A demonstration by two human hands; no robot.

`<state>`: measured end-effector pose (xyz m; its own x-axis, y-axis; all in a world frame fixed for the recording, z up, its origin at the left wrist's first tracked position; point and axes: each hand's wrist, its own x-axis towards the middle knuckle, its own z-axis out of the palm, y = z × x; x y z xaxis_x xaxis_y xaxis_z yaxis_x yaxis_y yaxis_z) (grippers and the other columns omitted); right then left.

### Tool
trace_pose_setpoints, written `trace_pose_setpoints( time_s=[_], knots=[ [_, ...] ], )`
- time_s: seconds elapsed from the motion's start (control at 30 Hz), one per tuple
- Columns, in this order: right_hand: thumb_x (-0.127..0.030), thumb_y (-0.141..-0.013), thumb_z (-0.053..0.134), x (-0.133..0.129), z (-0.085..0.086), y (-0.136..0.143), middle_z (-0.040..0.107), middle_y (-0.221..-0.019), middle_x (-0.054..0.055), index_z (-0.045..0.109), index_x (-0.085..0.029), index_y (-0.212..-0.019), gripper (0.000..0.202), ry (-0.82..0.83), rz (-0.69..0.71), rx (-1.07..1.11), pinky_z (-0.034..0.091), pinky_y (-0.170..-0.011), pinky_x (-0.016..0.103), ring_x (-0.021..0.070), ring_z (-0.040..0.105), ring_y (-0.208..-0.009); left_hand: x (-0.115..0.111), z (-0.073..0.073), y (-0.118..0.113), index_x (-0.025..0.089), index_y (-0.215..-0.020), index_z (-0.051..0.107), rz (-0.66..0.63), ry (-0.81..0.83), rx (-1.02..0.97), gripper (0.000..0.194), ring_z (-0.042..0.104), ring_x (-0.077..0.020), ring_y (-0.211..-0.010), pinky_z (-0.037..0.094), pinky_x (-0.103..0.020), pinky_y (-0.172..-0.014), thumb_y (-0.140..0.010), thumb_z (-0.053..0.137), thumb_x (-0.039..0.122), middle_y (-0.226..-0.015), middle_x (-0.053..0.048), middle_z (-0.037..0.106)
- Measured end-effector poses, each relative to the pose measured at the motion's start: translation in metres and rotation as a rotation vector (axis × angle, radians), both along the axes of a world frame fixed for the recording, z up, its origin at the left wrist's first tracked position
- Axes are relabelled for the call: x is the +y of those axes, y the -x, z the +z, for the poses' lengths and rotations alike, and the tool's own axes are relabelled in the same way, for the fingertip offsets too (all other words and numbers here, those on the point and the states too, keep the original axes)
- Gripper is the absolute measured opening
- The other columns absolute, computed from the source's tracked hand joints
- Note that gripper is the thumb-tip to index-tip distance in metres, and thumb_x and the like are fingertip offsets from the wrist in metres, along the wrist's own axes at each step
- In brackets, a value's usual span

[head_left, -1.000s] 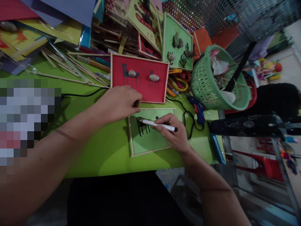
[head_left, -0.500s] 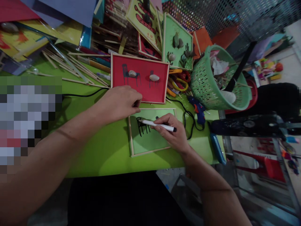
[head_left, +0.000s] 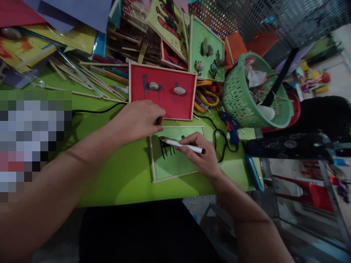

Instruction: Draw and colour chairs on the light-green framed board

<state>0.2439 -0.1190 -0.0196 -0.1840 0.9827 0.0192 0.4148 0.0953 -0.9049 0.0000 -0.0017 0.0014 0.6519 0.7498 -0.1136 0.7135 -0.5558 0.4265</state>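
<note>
My right hand (head_left: 199,150) grips a white marker (head_left: 185,145) with a black end, its tip on a black chair drawing (head_left: 167,148) on a green framed board (head_left: 175,166). Part of a small dark mark shows above my right fingers. My left hand (head_left: 146,118) is curled, resting at the top left edge of the green board and the lower edge of a red framed board (head_left: 170,106); whether anything is inside it is hidden. The red board bears two chair drawings, with a pale stone (head_left: 179,90) on the right one and another (head_left: 154,86) on the left.
Behind stand a yellow framed picture (head_left: 164,27), a green one (head_left: 207,54) and many wooden sticks (head_left: 82,78). To the right are a green basket (head_left: 238,86), scissors (head_left: 210,98), a glue gun (head_left: 231,128) with a black cord and a blue case (head_left: 254,172).
</note>
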Motion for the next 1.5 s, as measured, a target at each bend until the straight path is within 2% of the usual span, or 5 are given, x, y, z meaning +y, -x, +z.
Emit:
trace_pose_setpoints(
  time_s=[0.3, 0.5, 0.83, 1.33, 1.5],
  knots=[
    [-0.047, -0.097, 0.08, 0.0013, 0.0027, 0.0017, 0.075, -0.083, 0.001, 0.075, -0.023, -0.101, 0.025, -0.003, -0.057, -0.007, 0.047, -0.06, 0.027, 0.0141, 0.065, -0.067, -0.0011, 0.0019, 0.0001, 0.019, -0.098, 0.078, -0.005, -0.016, 0.014, 0.012, 0.07, -0.028, -0.097, 0.046, -0.035, -0.078, -0.094, 0.068, 0.025, -0.098, -0.008, 0.078],
    [-0.048, -0.098, 0.079, 0.0009, 0.0019, 0.0028, 0.075, -0.082, 0.001, 0.075, -0.024, -0.103, 0.025, -0.012, 0.001, -0.024, 0.046, -0.058, 0.027, 0.0129, 0.062, -0.064, -0.0002, -0.0012, 0.0005, 0.02, -0.096, 0.078, 0.008, 0.001, 0.008, 0.011, 0.071, -0.0281, -0.096, 0.045, -0.035, -0.08, -0.093, 0.069, 0.026, -0.095, -0.007, 0.077],
    [-0.044, -0.098, 0.078, 0.0016, 0.0035, 0.0037, 0.075, -0.081, 0.001, 0.075, -0.023, -0.102, 0.022, -0.023, -0.027, -0.027, 0.046, -0.058, 0.026, 0.0132, 0.062, -0.065, -0.0003, -0.0004, 0.0005, 0.02, -0.097, 0.078, 0.009, 0.009, -0.006, 0.013, 0.071, -0.0273, -0.097, 0.047, -0.034, -0.082, -0.093, 0.068, 0.027, -0.098, -0.008, 0.078],
    [-0.045, -0.098, 0.08, 0.0014, 0.0021, 0.0038, 0.077, -0.085, 0.001, 0.075, -0.023, -0.103, 0.023, -0.03, -0.003, -0.026, 0.048, -0.059, 0.026, 0.013, 0.063, -0.067, 0.0002, -0.0017, 0.0018, 0.021, -0.093, 0.076, -0.013, -0.022, -0.005, 0.008, 0.073, -0.0278, -0.097, 0.046, -0.034, -0.076, -0.092, 0.069, 0.024, -0.096, -0.007, 0.079],
    [-0.045, -0.098, 0.078, 0.0021, 0.0018, 0.0033, 0.073, -0.078, 0.0, 0.075, -0.023, -0.102, 0.023, -0.04, -0.039, -0.039, 0.044, -0.056, 0.026, 0.0131, 0.059, -0.063, 0.0001, -0.0007, 0.0004, 0.021, -0.091, 0.075, -0.002, -0.026, 0.007, 0.008, 0.073, -0.0276, -0.096, 0.043, -0.034, -0.073, -0.094, 0.069, 0.026, -0.094, -0.006, 0.078]
  ],
)
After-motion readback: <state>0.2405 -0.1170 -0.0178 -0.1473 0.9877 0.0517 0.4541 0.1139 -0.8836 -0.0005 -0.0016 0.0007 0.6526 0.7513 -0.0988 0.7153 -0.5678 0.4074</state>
